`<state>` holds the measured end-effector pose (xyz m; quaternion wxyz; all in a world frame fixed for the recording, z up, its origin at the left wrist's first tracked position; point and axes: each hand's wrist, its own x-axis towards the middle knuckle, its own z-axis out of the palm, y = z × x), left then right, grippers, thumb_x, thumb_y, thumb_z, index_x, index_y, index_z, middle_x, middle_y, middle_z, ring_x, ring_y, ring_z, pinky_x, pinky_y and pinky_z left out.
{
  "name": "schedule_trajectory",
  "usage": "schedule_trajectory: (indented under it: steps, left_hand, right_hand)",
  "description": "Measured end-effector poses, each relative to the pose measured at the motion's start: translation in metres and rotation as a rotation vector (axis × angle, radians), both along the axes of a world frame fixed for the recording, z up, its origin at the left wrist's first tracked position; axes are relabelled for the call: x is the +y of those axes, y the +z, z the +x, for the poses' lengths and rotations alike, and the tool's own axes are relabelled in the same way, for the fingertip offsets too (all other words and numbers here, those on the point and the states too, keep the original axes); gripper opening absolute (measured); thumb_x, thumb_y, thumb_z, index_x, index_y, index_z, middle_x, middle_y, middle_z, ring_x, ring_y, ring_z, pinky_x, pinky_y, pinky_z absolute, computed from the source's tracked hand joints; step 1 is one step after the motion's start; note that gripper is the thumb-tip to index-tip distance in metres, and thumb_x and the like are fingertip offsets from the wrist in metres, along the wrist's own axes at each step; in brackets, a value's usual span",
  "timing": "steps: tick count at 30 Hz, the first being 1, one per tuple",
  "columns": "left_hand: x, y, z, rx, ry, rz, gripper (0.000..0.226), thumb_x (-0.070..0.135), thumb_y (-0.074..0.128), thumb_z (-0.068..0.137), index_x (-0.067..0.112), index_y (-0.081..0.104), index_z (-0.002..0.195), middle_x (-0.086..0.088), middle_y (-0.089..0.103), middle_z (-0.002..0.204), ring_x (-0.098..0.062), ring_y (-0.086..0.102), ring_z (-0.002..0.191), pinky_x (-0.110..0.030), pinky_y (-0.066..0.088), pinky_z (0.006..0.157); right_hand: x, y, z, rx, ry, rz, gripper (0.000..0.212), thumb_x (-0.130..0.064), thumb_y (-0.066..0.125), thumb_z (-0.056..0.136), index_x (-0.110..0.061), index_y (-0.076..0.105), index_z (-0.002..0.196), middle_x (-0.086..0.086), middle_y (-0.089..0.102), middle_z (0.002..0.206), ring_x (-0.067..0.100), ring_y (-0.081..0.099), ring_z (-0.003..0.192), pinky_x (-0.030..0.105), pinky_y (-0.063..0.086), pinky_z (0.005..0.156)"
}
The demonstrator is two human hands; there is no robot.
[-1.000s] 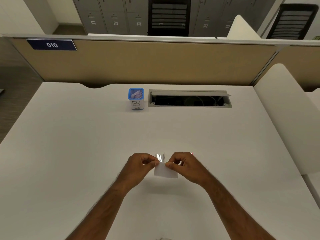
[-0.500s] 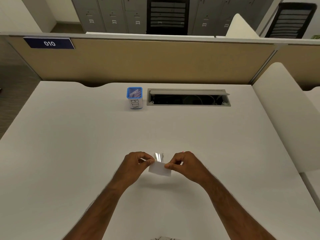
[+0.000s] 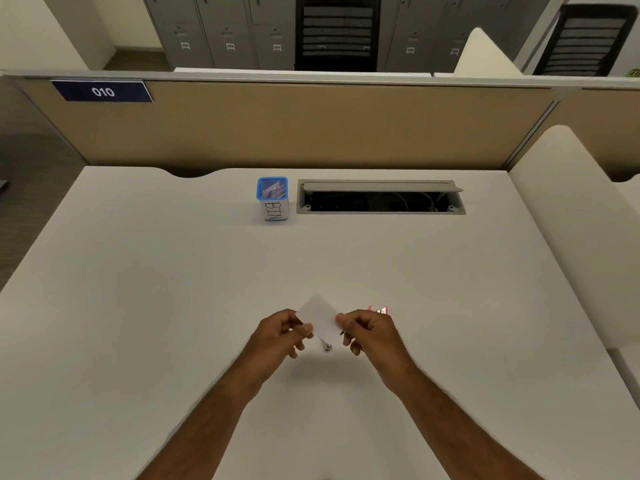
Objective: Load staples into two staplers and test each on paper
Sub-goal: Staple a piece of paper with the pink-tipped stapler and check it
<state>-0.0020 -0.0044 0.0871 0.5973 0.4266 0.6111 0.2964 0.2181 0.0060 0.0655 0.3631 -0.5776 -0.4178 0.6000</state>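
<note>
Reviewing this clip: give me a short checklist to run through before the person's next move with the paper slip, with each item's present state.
1. Paper slip held by both hands: ok; left hand and right hand pinch opposite edges.
2. Slip clear of the desk: ok, it looks lifted.
3. Staple present in the slip: cannot tell; a small metal piece shows below it, too small to identify.
4. Stapler within reach: cannot tell; only a red and silver object peeks out behind the right hand.
5. Blue bin upright and open: ok, scraps already inside.
</note>
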Motion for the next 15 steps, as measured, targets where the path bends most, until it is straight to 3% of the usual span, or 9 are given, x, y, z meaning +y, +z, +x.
schedule_trajectory:
  steps: [2, 8, 12, 15]
  left_hand:
    - [0.001, 0.0, 0.005, 0.025, 0.031, 0.001, 0.008, 0.019, 0.068, 0.101, 0.015, 0.074, 0.105, 0.003, 0.079, 0.088, -0.01, 0.068, 0.076, -0.027, 0.054, 0.068]
    - [0.008, 0.002, 0.005, 0.051, 0.095, 0.015, 0.008, 0.015, 0.065, 0.101, 0.012, 0.072, 0.104, -0.001, 0.08, 0.088, -0.011, 0.069, 0.07, -0.025, 0.056, 0.067]
    - [0.008, 0.005, 0.003, 0.068, 0.115, 0.03, 0.008, 0.012, 0.063, 0.101, 0.008, 0.07, 0.102, 0.002, 0.081, 0.082, -0.014, 0.059, 0.058, -0.017, 0.052, 0.06]
    - [0.008, 0.004, 0.001, 0.083, 0.124, 0.027, 0.007, 0.014, 0.064, 0.101, 0.008, 0.068, 0.1, 0.004, 0.082, 0.084, -0.017, 0.055, 0.058, -0.022, 0.051, 0.064]
  right_hand:
    - [0.001, -0.002, 0.0, 0.004, -0.003, -0.003, 0.023, -0.026, 0.073, 0.098, -0.014, 0.08, 0.08, 0.02, 0.07, 0.078, 0.028, 0.059, 0.07, 0.031, 0.047, 0.057]
    - [0.008, -0.004, 0.013, 0.077, -0.083, -0.058, 0.026, -0.024, 0.063, 0.104, -0.004, 0.079, 0.102, 0.008, 0.074, 0.087, 0.015, 0.065, 0.071, 0.028, 0.047, 0.051]
    - [0.013, -0.024, 0.034, -0.216, -0.27, 0.016, 0.023, -0.024, 0.071, 0.099, -0.003, 0.067, 0.089, 0.007, 0.061, 0.068, 0.008, 0.053, 0.05, 0.025, 0.045, 0.048]
    - [0.014, -0.045, 0.049, -0.443, -0.334, 0.036, 0.024, -0.028, 0.072, 0.097, -0.012, 0.062, 0.082, 0.0, 0.063, 0.073, 0.009, 0.056, 0.062, 0.027, 0.045, 0.059]
